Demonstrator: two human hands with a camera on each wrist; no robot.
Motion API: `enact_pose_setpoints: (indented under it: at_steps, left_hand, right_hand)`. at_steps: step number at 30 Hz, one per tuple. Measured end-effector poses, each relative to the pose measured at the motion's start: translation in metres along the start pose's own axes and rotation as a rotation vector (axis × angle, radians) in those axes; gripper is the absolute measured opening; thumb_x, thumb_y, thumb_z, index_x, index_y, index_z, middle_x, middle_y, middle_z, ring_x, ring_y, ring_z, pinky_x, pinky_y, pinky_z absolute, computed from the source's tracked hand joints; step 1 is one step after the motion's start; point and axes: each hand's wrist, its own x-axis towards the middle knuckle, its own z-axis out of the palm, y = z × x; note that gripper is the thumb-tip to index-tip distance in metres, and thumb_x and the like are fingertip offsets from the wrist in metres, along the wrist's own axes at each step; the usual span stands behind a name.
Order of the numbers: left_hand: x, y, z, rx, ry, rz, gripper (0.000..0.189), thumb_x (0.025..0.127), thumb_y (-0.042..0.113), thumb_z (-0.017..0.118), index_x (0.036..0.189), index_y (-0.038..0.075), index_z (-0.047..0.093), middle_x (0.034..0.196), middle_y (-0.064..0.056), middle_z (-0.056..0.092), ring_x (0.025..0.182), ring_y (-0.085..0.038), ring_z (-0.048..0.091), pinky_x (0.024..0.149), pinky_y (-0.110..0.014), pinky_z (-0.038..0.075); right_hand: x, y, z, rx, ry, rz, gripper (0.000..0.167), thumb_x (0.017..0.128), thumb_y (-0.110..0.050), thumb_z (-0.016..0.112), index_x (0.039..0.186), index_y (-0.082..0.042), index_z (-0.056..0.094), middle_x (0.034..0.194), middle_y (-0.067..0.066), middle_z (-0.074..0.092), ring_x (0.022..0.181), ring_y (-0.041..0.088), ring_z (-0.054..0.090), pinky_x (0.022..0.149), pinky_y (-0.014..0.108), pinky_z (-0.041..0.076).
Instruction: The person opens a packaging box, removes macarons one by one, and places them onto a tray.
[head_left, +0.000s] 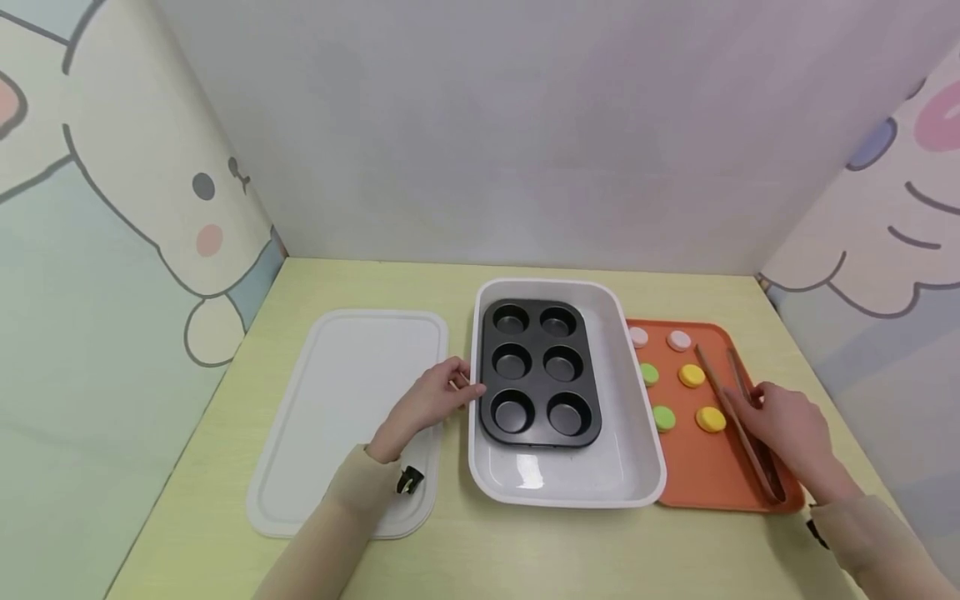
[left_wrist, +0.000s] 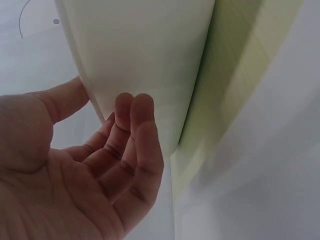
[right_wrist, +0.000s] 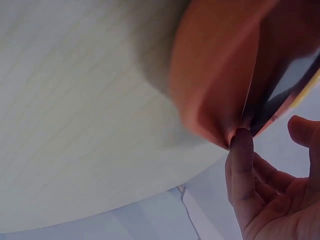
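My left hand is at the left side of a deep white plastic tub, its thumb over the rim and fingers curled against the outer side. In the left wrist view the tub's outer wall rises beside the fingertips. Inside the tub lies a black muffin tin with several bare cups. On the right, my right hand hovers over wooden-looking tongs, thumb and fingers spread about their arms. They lie spread on an orange tray; in the right wrist view, fingertips meet the tray's edge.
Pink, green and yellow macaron-like rounds sit in two columns on the orange tray, left of the tongs. A flat white tray lies left of the tub. Walls stand behind and on both sides of the pale table.
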Motion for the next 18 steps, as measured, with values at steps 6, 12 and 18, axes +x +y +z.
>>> enact_pose_setpoints:
  at_steps: [6,12,18]
  left_hand:
    - [-0.002,-0.002,-0.002,0.035,-0.054,0.002,0.031,0.099,0.034,0.062,0.111,0.006,0.056,0.092,-0.003,0.065,0.075,-0.018,0.061,0.063,-0.031,0.047]
    - [-0.004,0.001,-0.013,0.063,-0.029,0.022,0.045,0.102,0.035,0.057,0.126,-0.002,0.05,0.114,-0.015,0.057,0.093,-0.024,0.059,0.079,-0.039,0.049]
    - [-0.003,-0.002,-0.036,0.081,0.052,0.046,0.056,0.102,0.033,0.058,0.136,-0.006,0.038,0.136,-0.026,0.044,0.12,-0.039,0.052,0.096,-0.051,0.045]
  right_hand:
    - [0.005,-0.001,-0.005,-0.032,0.059,0.006,0.073,0.098,-0.058,0.05,0.111,0.014,0.055,0.088,0.027,0.061,0.067,0.033,0.057,0.049,0.041,0.044]
    - [0.01,-0.012,-0.005,-0.06,0.115,-0.024,0.073,0.099,-0.059,0.047,0.115,0.011,0.055,0.105,0.034,0.055,0.078,0.042,0.059,0.052,0.048,0.045]
    - [0.017,-0.029,-0.012,-0.046,0.118,-0.036,0.075,0.1,-0.06,0.044,0.121,0.012,0.052,0.11,0.035,0.051,0.081,0.045,0.058,0.055,0.05,0.045]
